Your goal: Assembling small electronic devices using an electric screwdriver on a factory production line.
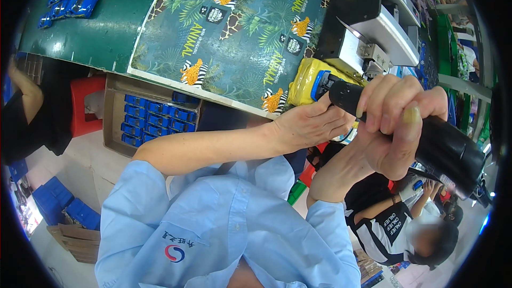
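Observation:
My right hand (394, 114) is wrapped around a black electric screwdriver (450, 152), its nose pointing left toward the bench edge. Right by that nose is a blue toy car part (320, 84), dark on the inside and partly hidden. It lies against a yellow padded block (304, 77). The fingers of my left hand (314, 122) are pressed together beside the part and under the screwdriver's nose, thumb side at the blue plastic. Exactly how they grip it is covered by the hand and the tool.
A patterned sheet (240, 26) covers part of the green bench (114, 16). Blue toy cars (74, 6) lie at far left. Below the bench edge stands a carton (114, 136) of blue cars, beside a red stool (85, 104). A metal machine (368, 32) stands far right. A co-worker (392, 224) sits at lower right.

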{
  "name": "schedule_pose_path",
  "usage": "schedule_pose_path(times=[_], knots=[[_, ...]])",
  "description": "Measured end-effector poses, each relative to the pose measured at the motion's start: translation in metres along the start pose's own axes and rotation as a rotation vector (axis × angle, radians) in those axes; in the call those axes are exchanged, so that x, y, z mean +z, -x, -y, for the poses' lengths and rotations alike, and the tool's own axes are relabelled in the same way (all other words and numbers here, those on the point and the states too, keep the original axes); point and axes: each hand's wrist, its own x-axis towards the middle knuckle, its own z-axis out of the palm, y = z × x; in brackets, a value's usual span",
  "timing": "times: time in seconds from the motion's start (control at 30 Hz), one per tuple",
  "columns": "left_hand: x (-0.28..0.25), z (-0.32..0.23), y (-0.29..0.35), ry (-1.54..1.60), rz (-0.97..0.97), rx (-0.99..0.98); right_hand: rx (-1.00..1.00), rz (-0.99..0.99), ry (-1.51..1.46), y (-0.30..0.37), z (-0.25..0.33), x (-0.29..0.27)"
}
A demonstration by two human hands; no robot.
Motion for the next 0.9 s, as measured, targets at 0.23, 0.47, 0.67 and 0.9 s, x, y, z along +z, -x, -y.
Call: schedule_pose_path(times=[0.23,0.47,0.67,0.9], knots=[[0.001,-0.002,0.002,-0.055,0.032,0.018,-0.025,-0.255,0.385,0.006,-0.003,0.017],[-0.010,-0.005,-0.007,-0.030,0.171,0.033,-0.169,-0.259,0.076,0.017,0.045,-0.008],[-0.044,0.006,-0.021,0.496,0.284,-0.118,-0.143,-0.594,0.078,0.083,0.065,-0.073],[-0.054,0.042,-0.035,0.485,0.159,-0.273,-0.044,-0.906,0.219,0.131,0.054,-0.103]])
